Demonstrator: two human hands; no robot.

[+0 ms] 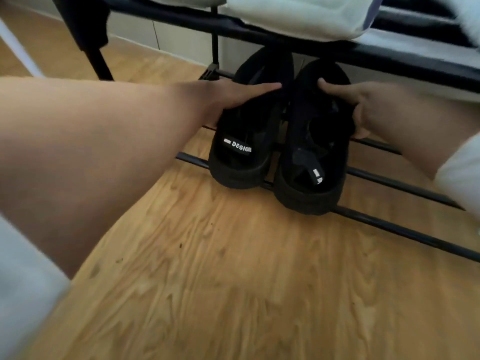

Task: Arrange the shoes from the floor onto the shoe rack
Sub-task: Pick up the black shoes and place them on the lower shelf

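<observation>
Black sandals on rack rails

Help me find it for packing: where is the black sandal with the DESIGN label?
In the head view, the black sandal with the DESIGN label sits left of its mate on the rack's bottom bars, gripped by the left hand.

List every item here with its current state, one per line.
Left sandal: on the bottom rack bars, left hand gripping its side.
Right sandal: beside it on the bars, right hand gripping its side.
Shoe rack: lower tier otherwise bare; light items on the upper tier.
</observation>
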